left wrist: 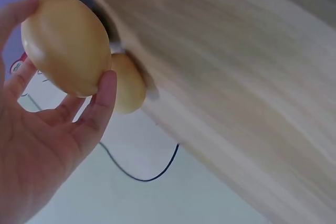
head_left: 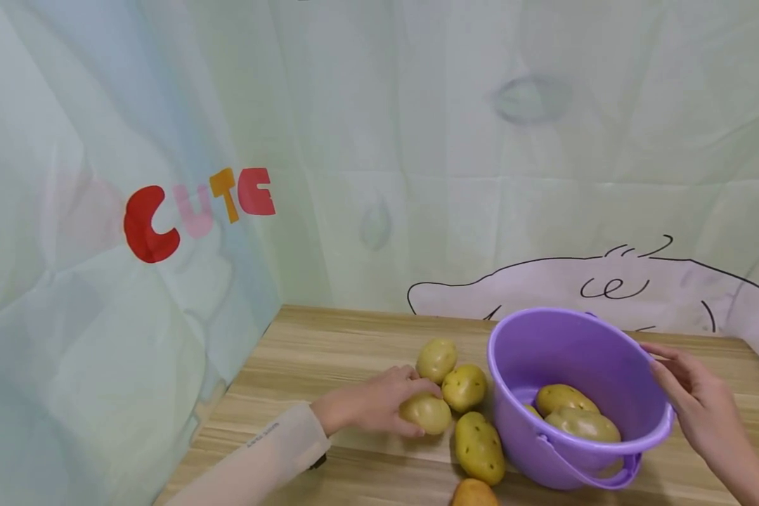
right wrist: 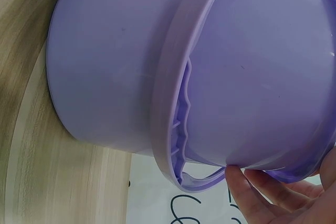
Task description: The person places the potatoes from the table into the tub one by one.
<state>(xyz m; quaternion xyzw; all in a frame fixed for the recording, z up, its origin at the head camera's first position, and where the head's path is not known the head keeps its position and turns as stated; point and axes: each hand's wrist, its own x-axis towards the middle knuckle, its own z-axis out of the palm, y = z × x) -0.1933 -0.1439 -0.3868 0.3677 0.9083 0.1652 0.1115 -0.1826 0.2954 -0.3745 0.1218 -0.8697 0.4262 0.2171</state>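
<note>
Bucket: at least two potatoes inside | left hand: gripping potato left of bucket | right hand: fingers loose, touching bucket's right side | counter: more potatoes beside bucket

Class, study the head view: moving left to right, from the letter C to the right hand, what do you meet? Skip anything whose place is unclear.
Red letter C, pink letter U, orange letter T, red letter E, left hand, potato it holds, long yellow potato, purple bucket, right hand.
</note>
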